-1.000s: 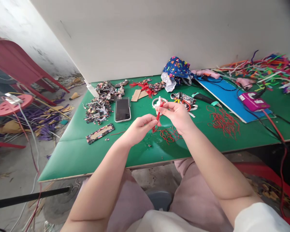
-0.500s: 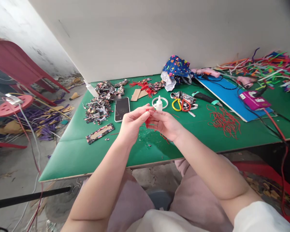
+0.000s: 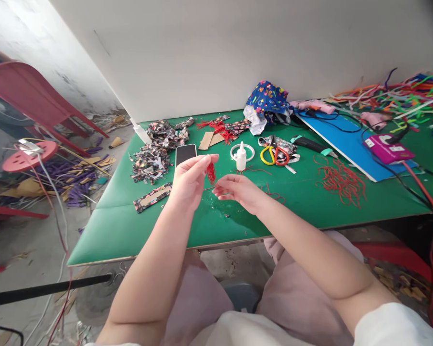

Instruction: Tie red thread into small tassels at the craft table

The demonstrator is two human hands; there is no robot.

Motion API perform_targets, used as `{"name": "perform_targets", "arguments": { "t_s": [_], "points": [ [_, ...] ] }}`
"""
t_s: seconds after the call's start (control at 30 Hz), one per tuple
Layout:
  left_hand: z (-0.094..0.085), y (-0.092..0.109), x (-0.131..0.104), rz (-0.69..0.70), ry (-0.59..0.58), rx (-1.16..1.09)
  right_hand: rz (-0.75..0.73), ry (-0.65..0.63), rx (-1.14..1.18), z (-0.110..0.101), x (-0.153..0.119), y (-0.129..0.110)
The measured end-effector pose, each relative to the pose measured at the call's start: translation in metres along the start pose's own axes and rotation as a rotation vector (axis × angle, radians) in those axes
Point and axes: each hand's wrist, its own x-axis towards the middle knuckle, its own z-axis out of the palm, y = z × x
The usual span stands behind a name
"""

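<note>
A small bundle of red strings [image 3: 211, 174] hangs from the pinched fingertips of my left hand [image 3: 190, 180], above the green table [image 3: 111, 230]. My right hand [image 3: 236, 191] is just right of the bundle's lower end, its fingers drawn together at the tips; whether they hold a strand is too small to tell. Behind my hands stands a white squeeze bottle [image 3: 241, 158] beside a white ring [image 3: 253, 153]. A phone [image 3: 185, 153] lies partly behind my left hand. Loose red strings [image 3: 274, 193] lie past my right hand.
Scissors [image 3: 274, 156], a cutter [image 3: 312, 145] and a pile of red strings [image 3: 341, 182] lie to the right, near a blue board [image 3: 332, 137] and a purple box [image 3: 388, 149] with cables. Floral fabric scraps [image 3: 149, 163] and a patterned strip [image 3: 152, 197] are at left.
My hands have moved apart: the left is raised with the red bundle, and the right has dropped lower. The bottle now shows fully. The whole view has shifted slightly.
</note>
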Motion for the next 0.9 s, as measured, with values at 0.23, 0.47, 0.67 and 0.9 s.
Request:
{"name": "perform_targets", "arguments": {
  "t_s": [0.23,0.47,0.67,0.9],
  "points": [
    [0.000,0.004,-0.001,-0.096,-0.009,0.158,-0.476,0.201,-0.397,-0.007,-0.002,-0.012],
    [-0.003,0.004,-0.002,-0.236,-0.213,0.162,-0.420,-0.010,-0.363,-0.011,-0.003,-0.014],
    [-0.007,0.010,-0.002,-0.295,-0.305,0.134,-0.405,-0.040,-0.311,-0.012,-0.005,-0.017],
    [-0.005,0.013,-0.003,-0.317,-0.355,0.104,-0.411,-0.023,-0.263,-0.010,-0.006,-0.018]
  ]
}}
